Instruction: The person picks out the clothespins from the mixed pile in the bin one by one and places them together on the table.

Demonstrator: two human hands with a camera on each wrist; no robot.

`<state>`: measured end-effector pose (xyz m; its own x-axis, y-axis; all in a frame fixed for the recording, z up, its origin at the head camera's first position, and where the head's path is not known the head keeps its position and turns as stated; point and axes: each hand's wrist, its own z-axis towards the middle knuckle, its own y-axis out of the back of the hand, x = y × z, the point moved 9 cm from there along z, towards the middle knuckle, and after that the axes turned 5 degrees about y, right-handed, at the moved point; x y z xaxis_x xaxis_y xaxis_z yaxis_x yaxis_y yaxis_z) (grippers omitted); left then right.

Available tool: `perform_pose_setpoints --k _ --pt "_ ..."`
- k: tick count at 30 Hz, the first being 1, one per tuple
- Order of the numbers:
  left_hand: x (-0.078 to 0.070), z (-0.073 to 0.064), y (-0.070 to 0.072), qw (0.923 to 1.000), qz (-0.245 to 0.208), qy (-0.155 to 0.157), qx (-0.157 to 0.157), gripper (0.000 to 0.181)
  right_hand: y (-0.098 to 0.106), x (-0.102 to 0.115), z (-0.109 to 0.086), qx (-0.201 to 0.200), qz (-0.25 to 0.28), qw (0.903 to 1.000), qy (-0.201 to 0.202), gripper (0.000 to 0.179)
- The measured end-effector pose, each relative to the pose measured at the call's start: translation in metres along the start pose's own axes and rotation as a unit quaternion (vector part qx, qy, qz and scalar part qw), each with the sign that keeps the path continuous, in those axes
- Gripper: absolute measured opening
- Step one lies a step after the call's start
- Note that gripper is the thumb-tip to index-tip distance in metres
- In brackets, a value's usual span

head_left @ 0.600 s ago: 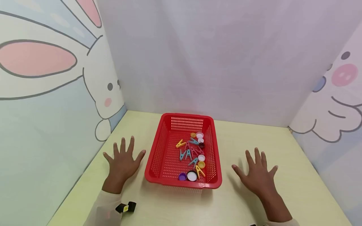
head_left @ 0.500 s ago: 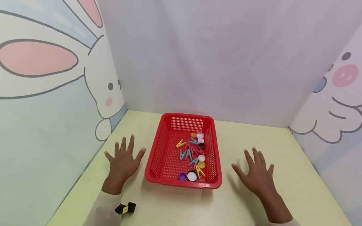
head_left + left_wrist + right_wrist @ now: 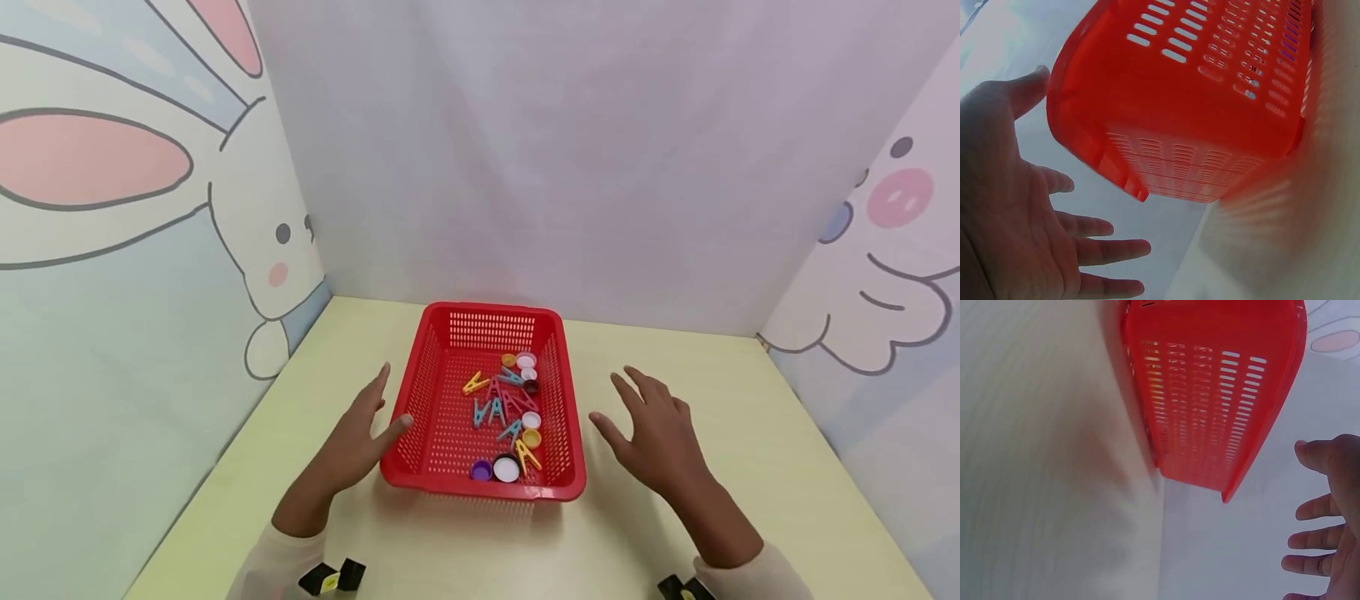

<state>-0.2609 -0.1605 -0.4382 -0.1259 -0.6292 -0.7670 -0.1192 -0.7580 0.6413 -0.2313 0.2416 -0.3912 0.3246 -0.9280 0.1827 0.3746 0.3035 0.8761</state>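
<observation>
A red plastic basket (image 3: 483,492) with slotted walls stands mid-table. Clothespins lie inside it: yellow (image 3: 476,383), teal (image 3: 497,412) and pink ones. Among them are several bottle caps, including a purple cap (image 3: 482,471), a white cap (image 3: 506,468) and a yellow cap (image 3: 531,439). My left hand (image 3: 352,446) is beside the basket's left wall, thumb overlapping the rim in the head view, fingers extended. In the left wrist view its palm faces the basket. My right hand (image 3: 660,433) hovers right of the basket, apart from it, fingers loosely bent. Both hands hold nothing.
The pale yellow table (image 3: 675,358) ends at a hanging grey-white back cloth (image 3: 525,150). Side panels with cartoon rabbit drawings (image 3: 277,233) rise along the left and right edges. Black straps with yellow marks (image 3: 330,578) sit at both wrists.
Both spread hands have moved inward toward the basket and turned so their palms face it. The basket and its contents keep their place; the head view has shifted slightly.
</observation>
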Motion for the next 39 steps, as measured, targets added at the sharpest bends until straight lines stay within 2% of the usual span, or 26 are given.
perform_pose_setpoints --k 5,11,14,17,22,29,33,39 --pt "-0.001 -0.002 -0.015 0.9977 -0.061 -0.025 0.016 0.117 0.000 0.027 0.016 0.022 -0.011 0.9992 0.030 0.063" --pt "-0.002 -0.004 -0.032 0.9873 -0.132 -0.061 0.065 0.125 -0.005 0.055 0.031 0.050 -0.003 0.9967 0.064 0.055" --pt "0.001 -0.004 -0.036 0.9824 -0.153 -0.058 0.090 0.128 -0.011 0.065 0.039 0.071 -0.010 0.9942 0.081 0.053" --pt "0.004 -0.004 -0.039 0.9807 -0.157 -0.050 0.104 0.133 -0.020 0.071 0.046 0.094 -0.012 0.9912 0.092 0.052" --pt "0.006 -0.004 -0.041 0.9790 -0.166 -0.030 0.115 0.138 -0.043 0.079 0.053 0.151 0.001 0.9849 0.084 0.055" --pt "0.007 -0.005 -0.044 0.9790 -0.166 -0.003 0.118 0.141 -0.062 0.095 0.058 0.230 -0.005 0.9698 0.080 0.052" --pt "0.010 -0.006 -0.043 0.9800 -0.163 0.004 0.114 0.141 -0.074 0.104 0.057 0.285 0.000 0.9544 0.088 0.042" --pt "0.012 -0.005 -0.044 0.9805 -0.159 0.009 0.116 0.138 -0.088 0.112 0.049 0.350 0.012 0.9322 0.091 0.046"
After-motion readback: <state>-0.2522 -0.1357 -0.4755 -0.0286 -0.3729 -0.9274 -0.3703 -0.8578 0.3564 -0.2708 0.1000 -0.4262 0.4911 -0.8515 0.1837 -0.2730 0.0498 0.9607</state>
